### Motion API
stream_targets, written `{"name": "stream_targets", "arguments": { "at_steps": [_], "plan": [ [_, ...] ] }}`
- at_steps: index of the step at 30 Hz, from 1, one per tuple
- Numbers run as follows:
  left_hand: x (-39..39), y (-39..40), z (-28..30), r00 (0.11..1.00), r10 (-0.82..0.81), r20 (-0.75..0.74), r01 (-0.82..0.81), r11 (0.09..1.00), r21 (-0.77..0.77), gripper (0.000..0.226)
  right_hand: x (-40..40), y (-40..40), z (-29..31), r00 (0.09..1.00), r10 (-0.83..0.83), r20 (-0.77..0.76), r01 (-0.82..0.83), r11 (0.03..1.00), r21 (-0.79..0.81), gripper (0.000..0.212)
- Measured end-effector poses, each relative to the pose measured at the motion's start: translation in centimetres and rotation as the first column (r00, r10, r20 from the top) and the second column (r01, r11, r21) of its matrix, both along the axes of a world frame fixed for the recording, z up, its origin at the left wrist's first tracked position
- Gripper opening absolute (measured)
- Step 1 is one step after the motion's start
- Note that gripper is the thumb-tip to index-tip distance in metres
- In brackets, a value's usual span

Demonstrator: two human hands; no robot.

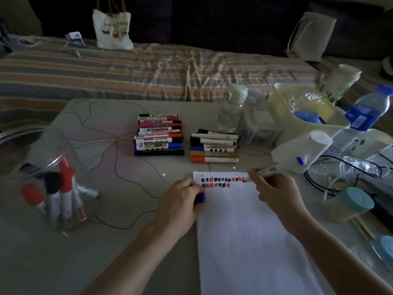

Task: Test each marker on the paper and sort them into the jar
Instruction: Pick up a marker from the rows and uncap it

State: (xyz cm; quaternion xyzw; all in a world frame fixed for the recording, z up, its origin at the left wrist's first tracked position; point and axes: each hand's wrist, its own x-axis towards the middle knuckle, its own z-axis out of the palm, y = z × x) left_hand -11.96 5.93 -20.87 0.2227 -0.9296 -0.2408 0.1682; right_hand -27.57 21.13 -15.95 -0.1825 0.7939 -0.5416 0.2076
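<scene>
marker (274,170) in the right hand (274,191) lies with its long axis running from upper right down to lower left, its dark tip touching the paper (244,231) at the right end of the top row of scribbles, its white barrel angled up and away toward the clutter on the right. the fingers of that hand are curled round the barrel near the tip in a writing grip. left hand (180,201) rests at the paper's left edge with its fingers curled round a blue cap (200,198). two rows of short red, black and blue test marks run across the top of the white sheet, which lies lengthwise toward the person on the pale table (127,209). clear round plastic jar (49,177) stands at the left, holding about four markers upright, caps up, two red and one black plainly seen. behind the paper lie two groups of markers, all lying crosswise: a left pile (159,135) of roughly ten and a right row (214,145) of about six, smooth cylinders with coloured caps. striped cloth (148,69) covers the bed beyond.
</scene>
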Motion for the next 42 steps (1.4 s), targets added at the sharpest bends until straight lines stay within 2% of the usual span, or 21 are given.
{"name": "stream_targets", "arguments": {
  "at_steps": [2, 5, 12, 20, 25, 42],
  "plan": [
    [0.0, 0.0, -0.2, 1.000, -0.022, 0.003, 0.022, 1.000, -0.020, 0.027, -0.4, -1.6, -0.5, 0.978, 0.057, -0.202, -0.033, 0.992, 0.121, 0.015],
    [0.0, -0.2, -0.2, 0.999, -0.034, 0.009, 0.034, 0.999, -0.017, 0.026, -0.7, -3.0, -2.3, 0.948, 0.088, -0.305, -0.051, 0.991, 0.126, 0.010],
    [0.0, -0.3, -0.8, 0.999, -0.030, -0.026, 0.028, 0.998, -0.049, 0.030, 0.0, -2.0, -5.9, 0.942, -0.088, -0.325, 0.099, 0.995, 0.017, 0.012],
    [-0.1, -0.3, -0.4, 1.000, -0.017, -0.004, 0.017, 1.000, -0.022, 0.027, -0.2, -1.8, -6.2, 0.919, -0.069, -0.388, 0.112, 0.990, 0.089, 0.035],
    [0.0, -0.3, -0.3, 1.000, -0.020, 0.013, 0.020, 1.000, -0.017, 0.026, -0.4, -2.0, -6.4, 0.920, -0.042, -0.390, 0.099, 0.987, 0.125, 0.039],
    [0.0, -0.2, -0.1, 0.999, -0.025, 0.032, 0.025, 1.000, -0.018, 0.029, -0.1, -2.1, -6.2, 0.888, -0.059, -0.457, 0.093, 0.994, 0.053, 0.022]
  ]
}}
